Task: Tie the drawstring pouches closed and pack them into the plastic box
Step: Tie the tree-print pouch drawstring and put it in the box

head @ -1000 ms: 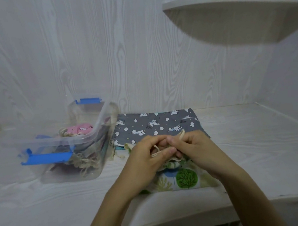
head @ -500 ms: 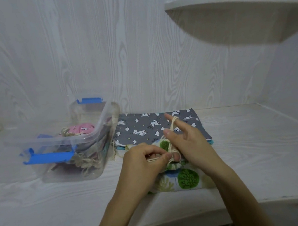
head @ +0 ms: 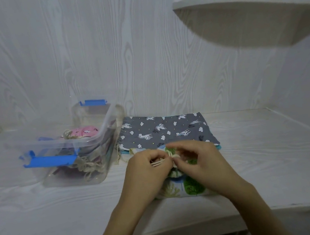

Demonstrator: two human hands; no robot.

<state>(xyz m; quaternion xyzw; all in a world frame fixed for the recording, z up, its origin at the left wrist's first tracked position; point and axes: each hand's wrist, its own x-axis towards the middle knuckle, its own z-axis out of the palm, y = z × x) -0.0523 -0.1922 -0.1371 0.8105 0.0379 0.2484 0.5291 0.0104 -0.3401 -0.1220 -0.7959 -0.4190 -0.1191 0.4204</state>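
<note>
L hand (head: 147, 170) & R hand (head: 199, 161) are both pinching cream drawstring cord (head: 157, 163) at gathered neck of white tree-print fabric pouch (head: 193, 187), lying on white wood-grain desk (head: 63, 206).

Green tree-print fabric pouch (head: 190, 188) neck gathered, on counter (head: 253, 163); grey unicorn-print pouch (head: 163, 132) flat behind; clear blue-latched plastic box (head: 98, 138) left, holding pink pouch (head: 85, 131).

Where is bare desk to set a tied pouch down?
Bare desk right of the grey pouch stack, out to the side wall; also the front strip before the plastic box. Crowded: the narrow gap between box and stack, and the middle, where left hand and right hand grip the tree-print pouch.
</note>
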